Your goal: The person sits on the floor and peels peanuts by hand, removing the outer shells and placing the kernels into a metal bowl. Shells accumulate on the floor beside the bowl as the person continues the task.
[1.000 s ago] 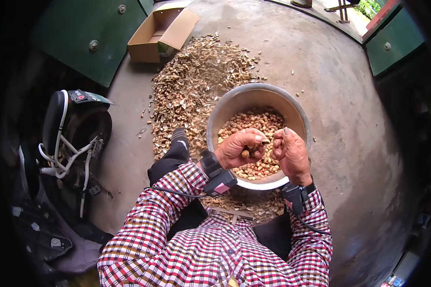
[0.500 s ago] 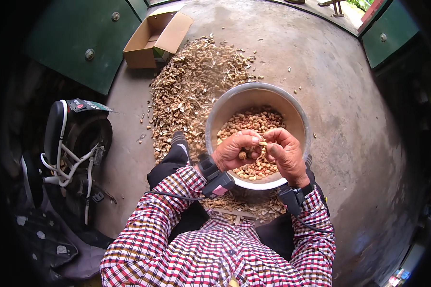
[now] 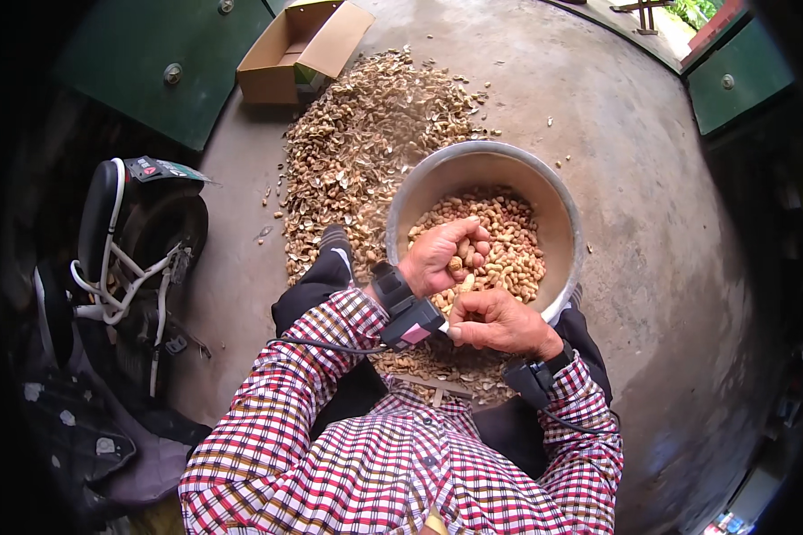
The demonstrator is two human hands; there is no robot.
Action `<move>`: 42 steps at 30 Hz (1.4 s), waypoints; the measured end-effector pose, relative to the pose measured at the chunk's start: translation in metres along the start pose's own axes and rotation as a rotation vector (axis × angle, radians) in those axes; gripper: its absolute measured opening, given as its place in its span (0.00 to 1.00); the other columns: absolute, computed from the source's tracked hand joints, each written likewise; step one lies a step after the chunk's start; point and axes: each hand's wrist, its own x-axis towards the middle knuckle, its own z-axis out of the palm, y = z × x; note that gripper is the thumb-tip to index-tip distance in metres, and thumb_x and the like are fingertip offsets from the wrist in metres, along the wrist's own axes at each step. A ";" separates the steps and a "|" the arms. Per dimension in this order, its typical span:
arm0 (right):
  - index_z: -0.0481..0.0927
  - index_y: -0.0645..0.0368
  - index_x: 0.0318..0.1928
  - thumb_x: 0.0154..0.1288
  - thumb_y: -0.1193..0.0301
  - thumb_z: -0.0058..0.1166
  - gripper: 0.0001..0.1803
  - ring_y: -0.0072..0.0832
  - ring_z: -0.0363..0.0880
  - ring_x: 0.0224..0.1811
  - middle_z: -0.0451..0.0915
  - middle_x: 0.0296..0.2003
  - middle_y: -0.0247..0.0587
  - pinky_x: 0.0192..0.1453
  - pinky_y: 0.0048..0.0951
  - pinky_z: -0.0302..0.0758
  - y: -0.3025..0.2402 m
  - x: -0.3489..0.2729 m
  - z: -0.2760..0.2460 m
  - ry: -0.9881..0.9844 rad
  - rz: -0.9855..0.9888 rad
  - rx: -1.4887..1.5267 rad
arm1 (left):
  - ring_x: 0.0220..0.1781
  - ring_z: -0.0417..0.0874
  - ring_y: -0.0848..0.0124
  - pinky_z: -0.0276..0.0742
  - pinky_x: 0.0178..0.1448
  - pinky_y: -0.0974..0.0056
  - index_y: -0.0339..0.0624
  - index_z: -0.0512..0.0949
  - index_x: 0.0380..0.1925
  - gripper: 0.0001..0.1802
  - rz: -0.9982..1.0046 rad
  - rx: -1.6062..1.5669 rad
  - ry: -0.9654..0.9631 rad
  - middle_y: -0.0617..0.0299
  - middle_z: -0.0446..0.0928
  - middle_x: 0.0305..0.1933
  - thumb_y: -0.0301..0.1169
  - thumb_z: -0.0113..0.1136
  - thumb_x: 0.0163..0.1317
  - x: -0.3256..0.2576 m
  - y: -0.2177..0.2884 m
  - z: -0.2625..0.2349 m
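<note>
My left hand (image 3: 442,259) is over the near left part of a metal basin (image 3: 558,192), its fingers curled around a few unshelled peanuts (image 3: 464,255). Lower and to the right, my right hand (image 3: 505,325) crosses the basin's near rim. Its thumb and forefinger are pressed together, pointing left; a whitish bit shows at their tips, too small to make out. A pale shell piece (image 3: 467,283) shows between the hands. Below them, unshelled peanuts and reddish kernels (image 3: 517,241) fill the basin's bottom.
A wide heap of peanut shells (image 3: 348,152) lies left of the basin and beyond it. More shells (image 3: 473,374) lie between my legs. An open cardboard box (image 3: 272,82) stands behind the heap. At left is a white-framed wheeled thing (image 3: 125,285). Green doors (image 3: 143,62) stand at the back left.
My hands were together over the basin with a shell between their fingertips. My right hand has come away, toward me and left, to the near rim. The left still holds its peanuts.
</note>
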 end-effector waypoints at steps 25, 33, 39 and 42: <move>0.75 0.59 0.37 0.65 0.66 0.54 0.09 0.15 0.70 0.28 0.76 0.32 0.32 0.29 0.17 0.67 0.001 0.004 -0.028 0.294 -0.002 0.722 | 0.24 0.74 0.83 0.59 0.16 0.78 0.48 0.75 0.38 0.13 -0.090 0.046 -0.151 0.68 0.75 0.27 0.44 0.57 0.63 -0.006 -0.019 -0.005; 0.75 0.57 0.35 0.66 0.67 0.53 0.07 0.12 0.65 0.21 0.75 0.28 0.28 0.24 0.15 0.62 0.011 0.000 -0.038 0.593 -0.123 0.572 | 0.23 0.78 0.77 0.63 0.15 0.77 0.44 0.73 0.34 0.05 0.033 0.069 -0.053 0.62 0.77 0.26 0.30 0.58 0.62 -0.013 -0.007 0.002; 0.75 0.59 0.36 0.68 0.68 0.51 0.08 0.12 0.66 0.22 0.74 0.24 0.27 0.25 0.13 0.63 0.017 0.012 -0.030 0.715 -0.201 0.287 | 0.20 0.76 0.78 0.63 0.14 0.78 0.46 0.74 0.37 0.13 -0.143 0.135 -0.144 0.64 0.76 0.25 0.43 0.57 0.63 -0.014 -0.013 0.003; 0.75 0.60 0.37 0.69 0.68 0.51 0.08 0.11 0.67 0.22 0.74 0.25 0.27 0.26 0.12 0.64 0.014 0.018 -0.024 0.726 -0.216 0.212 | 0.20 0.76 0.78 0.63 0.14 0.79 0.46 0.74 0.39 0.15 -0.162 0.116 -0.180 0.64 0.76 0.25 0.44 0.55 0.64 -0.014 -0.011 0.002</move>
